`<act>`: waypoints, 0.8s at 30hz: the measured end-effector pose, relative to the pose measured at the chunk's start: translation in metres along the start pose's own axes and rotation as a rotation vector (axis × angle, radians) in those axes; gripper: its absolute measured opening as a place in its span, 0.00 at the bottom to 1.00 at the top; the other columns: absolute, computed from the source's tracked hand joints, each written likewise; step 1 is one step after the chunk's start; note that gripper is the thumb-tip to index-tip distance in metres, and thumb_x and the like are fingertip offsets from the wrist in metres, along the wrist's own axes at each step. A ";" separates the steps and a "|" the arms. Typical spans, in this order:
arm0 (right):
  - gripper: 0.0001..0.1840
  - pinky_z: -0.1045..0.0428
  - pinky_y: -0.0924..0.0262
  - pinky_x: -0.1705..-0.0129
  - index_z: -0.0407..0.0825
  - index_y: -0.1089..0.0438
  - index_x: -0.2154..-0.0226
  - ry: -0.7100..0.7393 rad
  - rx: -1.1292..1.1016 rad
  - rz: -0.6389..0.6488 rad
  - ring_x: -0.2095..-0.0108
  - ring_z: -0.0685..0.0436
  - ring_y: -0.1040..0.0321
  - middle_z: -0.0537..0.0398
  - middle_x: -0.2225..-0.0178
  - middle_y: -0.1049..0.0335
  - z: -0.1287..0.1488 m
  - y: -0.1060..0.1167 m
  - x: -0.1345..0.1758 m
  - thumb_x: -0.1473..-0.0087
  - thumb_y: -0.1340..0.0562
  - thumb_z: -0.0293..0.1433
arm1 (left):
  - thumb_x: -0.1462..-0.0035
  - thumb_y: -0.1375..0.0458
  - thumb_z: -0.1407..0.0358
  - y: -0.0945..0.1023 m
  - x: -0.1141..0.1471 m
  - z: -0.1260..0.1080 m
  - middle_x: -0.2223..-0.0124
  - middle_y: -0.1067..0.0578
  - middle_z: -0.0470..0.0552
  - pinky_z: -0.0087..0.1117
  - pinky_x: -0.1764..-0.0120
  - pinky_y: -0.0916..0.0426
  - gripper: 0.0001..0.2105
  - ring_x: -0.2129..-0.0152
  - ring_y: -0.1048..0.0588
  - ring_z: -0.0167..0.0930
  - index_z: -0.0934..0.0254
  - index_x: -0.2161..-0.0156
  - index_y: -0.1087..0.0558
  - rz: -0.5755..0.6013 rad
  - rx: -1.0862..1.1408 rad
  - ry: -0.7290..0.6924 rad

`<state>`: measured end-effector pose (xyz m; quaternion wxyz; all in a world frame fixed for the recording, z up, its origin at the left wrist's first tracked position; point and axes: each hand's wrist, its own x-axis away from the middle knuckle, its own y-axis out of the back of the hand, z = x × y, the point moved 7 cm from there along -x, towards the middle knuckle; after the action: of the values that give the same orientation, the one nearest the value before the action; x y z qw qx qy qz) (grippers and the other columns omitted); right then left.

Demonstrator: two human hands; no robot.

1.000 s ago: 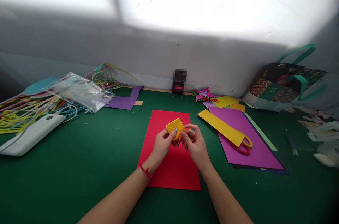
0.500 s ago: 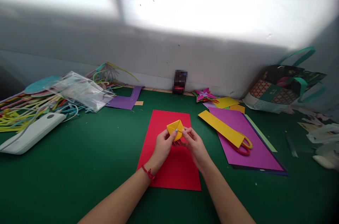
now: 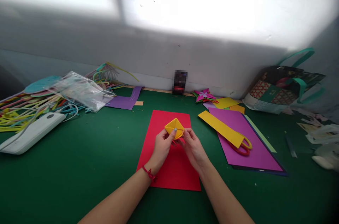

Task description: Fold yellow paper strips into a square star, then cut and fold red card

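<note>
A small folded yellow paper [image 3: 174, 125], shaped like a diamond with crease lines meeting near its middle, is held up over a red sheet [image 3: 172, 174]. My left hand [image 3: 162, 145] grips its lower left part, thumb pressed on the front face and fingers behind. At the paper's right corner, my right hand [image 3: 194, 146] pinches the edge between thumb and fingertips. Parts of the fingers behind the paper are hidden. Right of the red sheet, scissors with red and yellow handles [image 3: 242, 152] lie partly beneath a yellow paper strip [image 3: 221, 128].
A purple sheet [image 3: 261, 151] lies under the strip, atop darker sheets. Folded paper pieces [image 3: 204, 95] sit at the back near a pixelated dark object [image 3: 180, 82]. A patterned bag [image 3: 275, 91] stands back right. At left are a white power strip [image 3: 33, 133], a plastic bag [image 3: 84, 91] and colourful stems [image 3: 16, 118].
The yellow paper has turned a little and shifted slightly left and up in my fingers. Both hands still hold it over the red sheet.
</note>
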<state>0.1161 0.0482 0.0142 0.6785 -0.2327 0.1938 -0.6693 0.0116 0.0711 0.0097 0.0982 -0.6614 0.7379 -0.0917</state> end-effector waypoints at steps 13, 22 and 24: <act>0.09 0.49 0.39 0.55 0.48 0.35 0.73 0.095 0.261 -0.202 0.54 0.42 0.37 0.52 0.50 0.40 0.009 0.009 0.004 0.54 0.37 0.36 | 0.52 0.42 0.58 0.000 0.001 0.005 0.65 0.25 0.55 0.28 0.73 0.29 0.16 0.70 0.26 0.33 0.69 0.61 0.27 -0.006 0.027 0.053; 0.11 0.50 0.38 0.61 0.50 0.38 0.71 0.151 0.365 -0.278 0.62 0.45 0.35 0.55 0.66 0.35 0.012 0.020 0.003 0.55 0.36 0.35 | 0.52 0.41 0.58 0.003 -0.003 0.012 0.65 0.24 0.56 0.31 0.72 0.28 0.17 0.69 0.25 0.35 0.71 0.61 0.26 0.007 0.049 0.100; 0.11 0.51 0.38 0.62 0.50 0.38 0.71 0.149 0.382 -0.281 0.63 0.45 0.35 0.56 0.68 0.35 0.011 0.021 0.002 0.55 0.36 0.36 | 0.52 0.41 0.58 0.002 -0.003 0.013 0.65 0.24 0.56 0.31 0.72 0.27 0.17 0.68 0.25 0.35 0.70 0.62 0.26 0.024 0.045 0.110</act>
<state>0.1401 0.0470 0.0114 0.5941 -0.0750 0.0791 -0.7969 0.0135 0.0742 -0.0031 0.0734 -0.6439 0.7480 -0.1433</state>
